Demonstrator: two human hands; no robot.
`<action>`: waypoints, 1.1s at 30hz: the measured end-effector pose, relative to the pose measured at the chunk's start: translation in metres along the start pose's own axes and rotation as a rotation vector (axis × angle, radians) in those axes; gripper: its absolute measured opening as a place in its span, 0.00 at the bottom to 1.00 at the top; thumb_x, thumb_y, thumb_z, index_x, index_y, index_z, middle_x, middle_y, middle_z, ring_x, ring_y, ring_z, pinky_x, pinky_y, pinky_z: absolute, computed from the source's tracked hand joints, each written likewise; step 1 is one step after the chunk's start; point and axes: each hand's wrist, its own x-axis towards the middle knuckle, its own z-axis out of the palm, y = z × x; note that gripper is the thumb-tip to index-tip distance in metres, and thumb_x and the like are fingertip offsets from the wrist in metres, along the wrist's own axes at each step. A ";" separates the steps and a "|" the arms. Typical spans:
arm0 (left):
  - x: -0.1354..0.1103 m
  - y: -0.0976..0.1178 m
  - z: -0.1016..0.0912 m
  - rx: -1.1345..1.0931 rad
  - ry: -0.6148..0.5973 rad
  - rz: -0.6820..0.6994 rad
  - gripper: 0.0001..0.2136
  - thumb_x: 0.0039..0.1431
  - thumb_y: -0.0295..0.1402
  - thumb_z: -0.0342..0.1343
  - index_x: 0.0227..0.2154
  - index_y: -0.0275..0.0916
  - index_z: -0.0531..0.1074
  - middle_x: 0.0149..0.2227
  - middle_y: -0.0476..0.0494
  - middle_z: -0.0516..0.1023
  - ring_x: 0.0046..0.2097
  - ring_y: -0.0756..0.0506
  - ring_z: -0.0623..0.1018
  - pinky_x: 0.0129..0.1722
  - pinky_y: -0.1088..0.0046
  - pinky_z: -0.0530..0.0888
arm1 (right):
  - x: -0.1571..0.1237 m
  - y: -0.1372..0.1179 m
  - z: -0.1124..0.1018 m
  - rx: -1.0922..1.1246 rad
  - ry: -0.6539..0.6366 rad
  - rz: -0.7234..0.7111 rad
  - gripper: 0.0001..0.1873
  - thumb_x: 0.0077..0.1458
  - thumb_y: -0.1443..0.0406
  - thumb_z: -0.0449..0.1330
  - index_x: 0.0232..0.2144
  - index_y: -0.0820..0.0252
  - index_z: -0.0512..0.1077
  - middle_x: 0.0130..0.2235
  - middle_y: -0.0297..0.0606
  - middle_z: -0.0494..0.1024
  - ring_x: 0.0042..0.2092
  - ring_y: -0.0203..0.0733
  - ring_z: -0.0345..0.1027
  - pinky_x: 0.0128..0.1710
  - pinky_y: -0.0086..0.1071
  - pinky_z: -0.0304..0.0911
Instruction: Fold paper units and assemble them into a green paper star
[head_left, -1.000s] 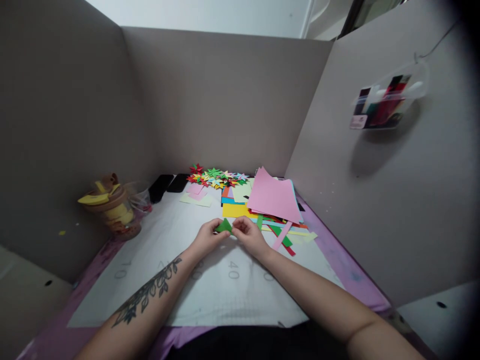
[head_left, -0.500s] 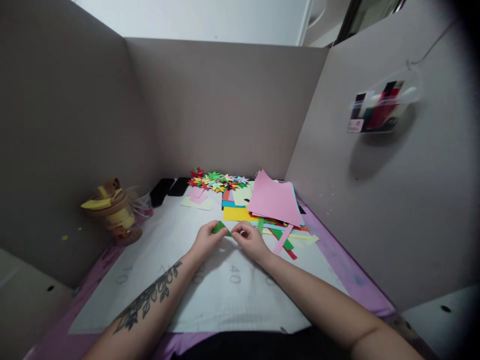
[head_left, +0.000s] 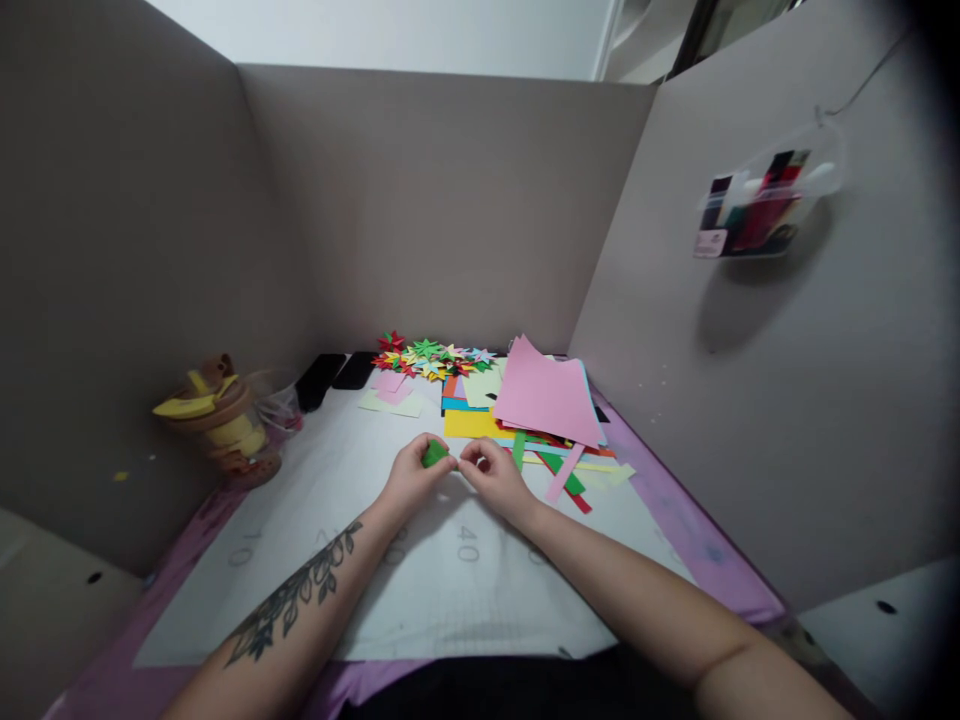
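A small piece of green paper [head_left: 435, 454] is held over the middle of the white sheet. My left hand [head_left: 415, 475] is closed around it, thumb on the near side. My right hand [head_left: 496, 477] is closed in a pinch at the paper's right end, its fingertips meeting those of the left. The fingers cover that end, so its shape is hidden. Just right of my right hand lie loose paper strips, among them a green strip [head_left: 519, 449] and a pink strip [head_left: 564, 474].
Pink sheets [head_left: 544, 395] lie over coloured papers at the right back. Folded paper stars [head_left: 427, 352] are heaped by the back wall, beside two black phones [head_left: 321, 380]. At left stand a pot with yellow paper [head_left: 238, 432] and a clear cup [head_left: 276, 402]. Grey panels enclose three sides.
Less of the green paper shows now, and its right end has gone behind my fingertips. My hands have come slightly closer together. The whole view has shifted a little.
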 end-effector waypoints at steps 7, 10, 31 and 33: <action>0.001 -0.004 0.000 -0.116 0.026 -0.008 0.09 0.43 0.33 0.58 0.29 0.38 0.67 0.26 0.52 0.72 0.29 0.51 0.70 0.30 0.77 0.66 | -0.004 -0.005 -0.004 -0.042 0.012 -0.104 0.03 0.47 0.67 0.57 0.27 0.58 0.66 0.28 0.32 0.68 0.28 0.34 0.61 0.28 0.28 0.59; 0.000 -0.005 0.001 -0.135 -0.009 -0.003 0.11 0.43 0.31 0.58 0.32 0.38 0.67 0.29 0.51 0.73 0.31 0.50 0.71 0.32 0.76 0.67 | -0.004 -0.005 -0.004 -0.046 0.047 -0.136 0.01 0.48 0.68 0.56 0.26 0.59 0.66 0.27 0.32 0.69 0.29 0.34 0.62 0.30 0.28 0.59; 0.000 -0.006 0.003 -0.070 0.060 -0.001 0.17 0.41 0.31 0.61 0.38 0.37 0.68 0.24 0.53 0.70 0.27 0.52 0.70 0.28 0.78 0.66 | 0.000 -0.007 -0.010 -0.003 0.043 -0.259 0.04 0.50 0.70 0.56 0.26 0.58 0.68 0.30 0.35 0.68 0.33 0.37 0.62 0.32 0.31 0.60; -0.001 -0.005 0.004 -0.085 0.055 0.001 0.17 0.41 0.32 0.61 0.37 0.37 0.68 0.24 0.53 0.70 0.27 0.52 0.70 0.28 0.78 0.66 | 0.000 -0.006 -0.010 -0.016 0.052 -0.270 0.04 0.50 0.70 0.56 0.26 0.58 0.68 0.30 0.35 0.67 0.33 0.37 0.62 0.33 0.32 0.60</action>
